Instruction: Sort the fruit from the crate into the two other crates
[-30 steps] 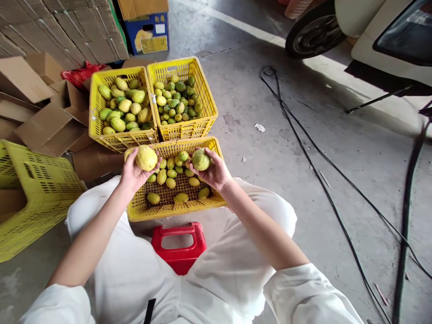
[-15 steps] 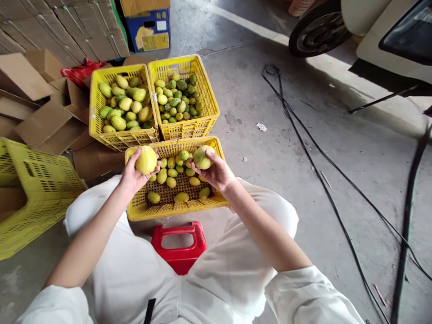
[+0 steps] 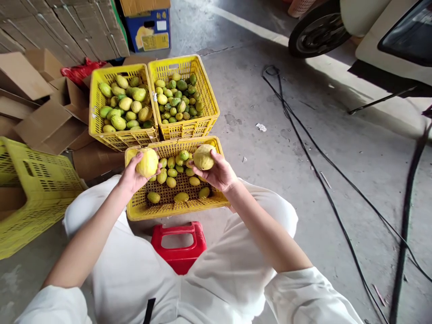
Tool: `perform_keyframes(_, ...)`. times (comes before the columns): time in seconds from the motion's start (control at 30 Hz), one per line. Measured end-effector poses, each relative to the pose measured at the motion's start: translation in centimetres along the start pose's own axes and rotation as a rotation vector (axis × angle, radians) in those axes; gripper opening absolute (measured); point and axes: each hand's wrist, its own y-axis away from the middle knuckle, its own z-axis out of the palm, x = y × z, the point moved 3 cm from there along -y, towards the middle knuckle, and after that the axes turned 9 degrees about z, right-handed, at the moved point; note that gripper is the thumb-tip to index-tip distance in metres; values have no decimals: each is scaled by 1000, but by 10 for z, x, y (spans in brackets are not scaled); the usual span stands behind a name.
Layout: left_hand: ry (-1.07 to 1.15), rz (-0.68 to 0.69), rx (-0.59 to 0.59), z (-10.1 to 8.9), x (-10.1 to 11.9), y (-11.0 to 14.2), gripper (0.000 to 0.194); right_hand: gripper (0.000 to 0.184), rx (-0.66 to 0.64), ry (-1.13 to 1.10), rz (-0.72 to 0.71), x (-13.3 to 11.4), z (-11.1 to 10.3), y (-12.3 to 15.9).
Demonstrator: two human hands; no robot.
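Note:
My left hand (image 3: 131, 178) is closed round a bright yellow lemon (image 3: 147, 163), its thumb lying along the upper left side. In my right hand (image 3: 221, 173) is a paler, yellow-green lemon (image 3: 203, 157), gripped between thumb and fingers. Both fruits are held apart over the near yellow crate (image 3: 178, 210), where several smaller yellow-green lemons (image 3: 181, 197) lie scattered on the perforated bottom. Behind it stand two more crates: the left crate (image 3: 123, 143) holds large yellow and green lemons, and the right crate (image 3: 189, 131) holds smaller, greener ones.
A red plastic stool (image 3: 178, 261) is between my legs. To the left are an upright yellow crate (image 3: 50, 180) and opened cardboard boxes (image 3: 50, 121). A blue carton (image 3: 148, 31) stands behind. Black cables (image 3: 317, 166) cross the floor at right, near a parked scooter (image 3: 381, 49).
The lemon in my right hand has turned, and my thumb now sits on its right edge. The lemon in my left hand is rotated slightly and a little further right.

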Motion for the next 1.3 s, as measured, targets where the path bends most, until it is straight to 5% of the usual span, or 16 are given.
perform_keyframes(0.33,119,155,9,-1,13,0,27,46,-118,-39,-196,-18,9,8)
perform_keyframes(0.6,72,39,-22,0,1,2,37,28,-23,-85,-60,-5,-4,-3)
perform_keyframes(0.83,96,94,34,3,10,2,32,44,-171,-63,-156,-17,11,7)
perform_keyframes(1.1,34,27,37,-3,-2,0,34,38,-32,-18,-56,0,-2,-5)
perform_keyframes(1.3,141,63,24,2,13,4,39,45,-135,60,-144,-16,9,5)
